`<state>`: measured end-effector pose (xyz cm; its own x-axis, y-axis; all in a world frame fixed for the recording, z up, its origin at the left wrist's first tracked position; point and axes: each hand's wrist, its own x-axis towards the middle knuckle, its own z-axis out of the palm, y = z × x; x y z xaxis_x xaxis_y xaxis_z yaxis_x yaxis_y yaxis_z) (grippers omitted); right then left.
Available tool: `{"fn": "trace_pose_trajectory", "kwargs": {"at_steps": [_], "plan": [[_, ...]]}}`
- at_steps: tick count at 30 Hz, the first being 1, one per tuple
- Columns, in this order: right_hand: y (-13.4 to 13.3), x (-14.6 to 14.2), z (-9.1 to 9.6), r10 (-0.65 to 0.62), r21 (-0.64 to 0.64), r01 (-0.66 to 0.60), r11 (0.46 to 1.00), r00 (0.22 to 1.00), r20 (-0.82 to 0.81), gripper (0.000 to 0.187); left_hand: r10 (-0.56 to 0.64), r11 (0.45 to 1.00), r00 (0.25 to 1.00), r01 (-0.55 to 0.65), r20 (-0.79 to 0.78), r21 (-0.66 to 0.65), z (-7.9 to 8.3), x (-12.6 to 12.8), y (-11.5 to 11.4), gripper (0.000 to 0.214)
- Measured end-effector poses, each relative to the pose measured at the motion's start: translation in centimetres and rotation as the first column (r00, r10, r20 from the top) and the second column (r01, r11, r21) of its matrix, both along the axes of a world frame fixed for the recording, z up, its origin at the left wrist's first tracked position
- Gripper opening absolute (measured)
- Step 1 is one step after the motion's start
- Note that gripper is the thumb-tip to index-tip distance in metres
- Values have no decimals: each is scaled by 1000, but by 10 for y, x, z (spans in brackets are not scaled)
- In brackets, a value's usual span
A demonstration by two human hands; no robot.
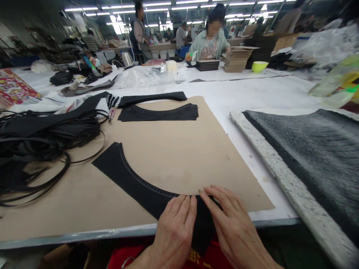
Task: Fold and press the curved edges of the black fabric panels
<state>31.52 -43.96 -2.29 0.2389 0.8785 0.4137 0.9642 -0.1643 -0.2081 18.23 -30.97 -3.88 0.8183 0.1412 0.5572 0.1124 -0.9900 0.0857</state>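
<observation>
Head view: left hand (176, 221), right hand (231, 213) touch curved black fabric panel (137, 190), can't tell if pinching; best keep edge unstretched.

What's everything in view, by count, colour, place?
Table: one, white, foreground
Sheet: one, brown, on table
Curved piece: one, black, sheet front
Other pieces: at least two, black, sheet back
Strip heap: one, black, left
Textured panel: one, grey, right
Slab: one, whitish, beneath panel
Kettle: one, silver, back left
Bowl: one, lime, back right
Cardboard stack: one, brown, by bowl
People: several, mixed clothing, background
Plastic: several, clear, back
Clutter: uncountable, mixed, background
Left hand: one, bare, on curved piece
Right hand: one, bare, on curved piece
</observation>
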Motion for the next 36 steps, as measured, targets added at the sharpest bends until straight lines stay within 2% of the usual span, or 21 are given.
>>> {"fn": "trace_pose_trajectory", "kwargs": {"at_steps": [4, 7, 13, 16, 23, 25, 27, 29, 31, 33, 36], "plan": [[6, -3, -5, -46, -23, 44, 999, 994, -102, 42, -11, 1000, 1000, 11, 15, -21, 0, -3, 1, 37], [6, -1, -4, -71, -19, 69, 997, 993, -93, 44, -14, 999, 1000, 15, 11, -31, 0, -4, 2, 38], [14, -3, 2, 54, -12, -55, 998, 994, -92, 49, -24, 998, 1000, 24, 6, -54, -1, -8, 2, 38], [14, -2, -2, 63, -46, -68, 997, 992, -107, 49, -26, 996, 1000, 26, 3, -82, -1, -9, 2, 39], [13, -3, -1, 90, -126, -77, 989, 990, 107, 47, -56, 985, 998, 55, -2, -164, 2, -13, 1, 40], [14, -1, 3, 97, -134, -89, 987, 994, 58, 47, -87, 951, 996, 87, 16, -298, 5, -15, 3, 38], [13, 4, 7, 92, -148, -99, 984, 994, -53, 51, -67, 862, 996, 89, 62, -499, 8, -17, 7, 35], [11, 9, 10, 76, -160, -98, 982, 988, -137, 57, 23, 753, 994, 54, 108, -656, 12, -20, 12, 32], [10, 11, 10, 55, -152, -82, 985, 984, -169, 59, 130, 700, 985, -8, 116, -714, 15, -21, 18, 31], [10, 10, 11, 51, -122, -74, 990, 982, -180, 56, 197, 720, 975, -74, 101, -690, 16, -23, 24, 31], [15, 6, 12, 66, -81, -79, 994, 986, -154, 54, 207, 784, 977, -131, 57, -607, 13, -25, 32, 28]]}}
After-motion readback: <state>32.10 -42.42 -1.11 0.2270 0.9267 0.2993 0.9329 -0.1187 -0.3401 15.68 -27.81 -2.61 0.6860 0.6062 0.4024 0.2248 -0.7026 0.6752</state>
